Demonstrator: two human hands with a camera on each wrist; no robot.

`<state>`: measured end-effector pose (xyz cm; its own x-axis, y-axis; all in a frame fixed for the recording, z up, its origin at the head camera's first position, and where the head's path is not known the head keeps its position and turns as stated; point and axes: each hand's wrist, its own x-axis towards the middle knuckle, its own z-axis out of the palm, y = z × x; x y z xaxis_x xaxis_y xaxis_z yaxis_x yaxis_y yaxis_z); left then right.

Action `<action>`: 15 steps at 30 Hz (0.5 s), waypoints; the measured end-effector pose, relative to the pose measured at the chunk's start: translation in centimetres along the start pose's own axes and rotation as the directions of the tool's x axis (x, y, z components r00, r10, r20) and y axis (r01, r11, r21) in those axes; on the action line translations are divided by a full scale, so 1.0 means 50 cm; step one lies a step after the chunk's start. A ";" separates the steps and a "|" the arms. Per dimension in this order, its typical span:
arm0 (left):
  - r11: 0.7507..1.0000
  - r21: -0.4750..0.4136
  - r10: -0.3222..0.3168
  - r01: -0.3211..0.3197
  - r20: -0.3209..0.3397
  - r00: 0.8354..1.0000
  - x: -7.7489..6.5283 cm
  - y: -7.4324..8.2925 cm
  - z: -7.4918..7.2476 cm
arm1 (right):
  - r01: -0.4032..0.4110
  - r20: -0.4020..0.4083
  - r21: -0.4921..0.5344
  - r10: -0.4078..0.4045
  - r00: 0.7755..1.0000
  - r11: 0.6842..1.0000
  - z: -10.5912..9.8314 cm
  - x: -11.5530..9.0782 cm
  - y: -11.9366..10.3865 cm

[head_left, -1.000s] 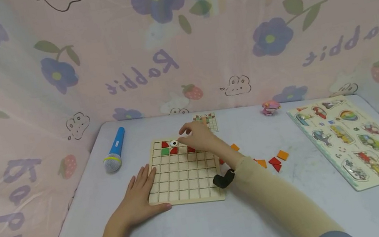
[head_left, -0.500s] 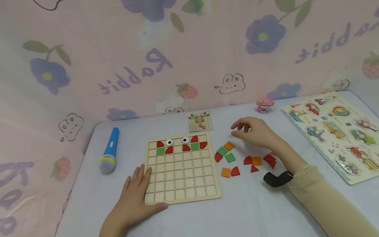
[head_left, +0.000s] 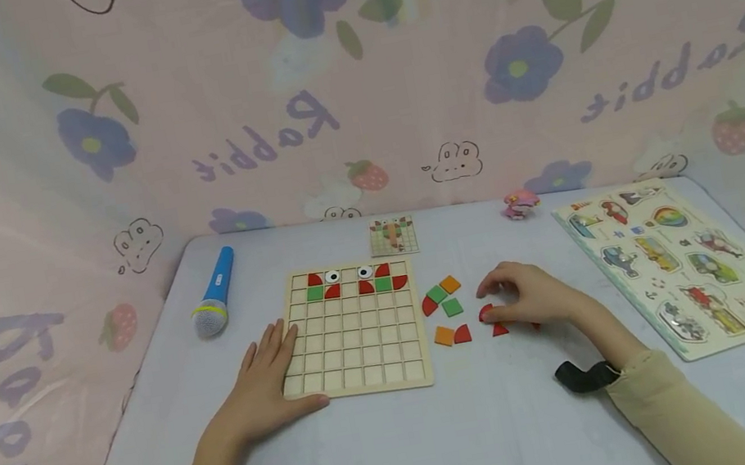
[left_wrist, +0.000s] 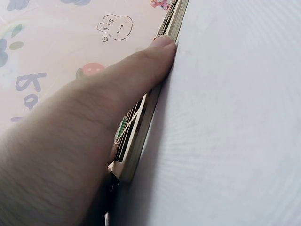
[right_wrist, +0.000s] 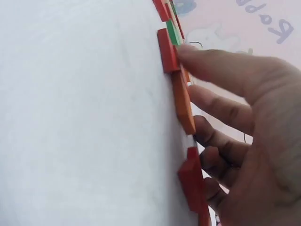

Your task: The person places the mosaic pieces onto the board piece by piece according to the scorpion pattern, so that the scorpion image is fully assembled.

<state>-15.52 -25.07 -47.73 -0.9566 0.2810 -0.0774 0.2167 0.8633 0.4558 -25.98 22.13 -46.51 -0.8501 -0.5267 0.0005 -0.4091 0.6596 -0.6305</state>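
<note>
Plainly, the left hand lay spread along the left and near edges of the grid board, a sound brace against sliding. Two eye tiles sat among red and green tiles at its far end, and the picture card lay just beyond, handy for checking. Right of the board, loose tiles lay flat. Well apart from the left, the right hand arched over a red quarter-round and an orange square, fingers loose, nothing visibly pinched; taking one piece by its edges, without nudging neighbours, seemed wisest.
</note>
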 end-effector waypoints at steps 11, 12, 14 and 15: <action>1.000 0.012 -0.003 0.003 -0.012 1.000 -0.002 0.003 -0.002 | 0.085 -0.074 -0.003 -0.085 0.994 0.996 0.012 -0.008 0.022; 1.000 0.011 0.001 0.000 -0.013 1.000 -0.002 0.004 -0.002 | 0.084 -0.070 -0.004 -0.084 0.994 0.996 0.011 -0.009 0.024; 1.000 0.012 0.003 -0.003 -0.013 1.000 -0.001 0.003 -0.002 | 0.083 -0.069 -0.008 -0.083 0.994 0.997 0.008 -0.011 0.027; 1.000 0.014 0.002 -0.002 -0.011 1.000 0.000 0.003 -0.002 | 0.082 -0.070 -0.008 -0.082 0.994 0.997 0.007 -0.012 0.029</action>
<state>-15.49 -24.97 -47.59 -0.9582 0.2782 -0.0663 0.2215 0.8685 0.4436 -25.94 23.23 -47.69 -0.8347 -0.5404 0.1065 -0.4799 0.6187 -0.6220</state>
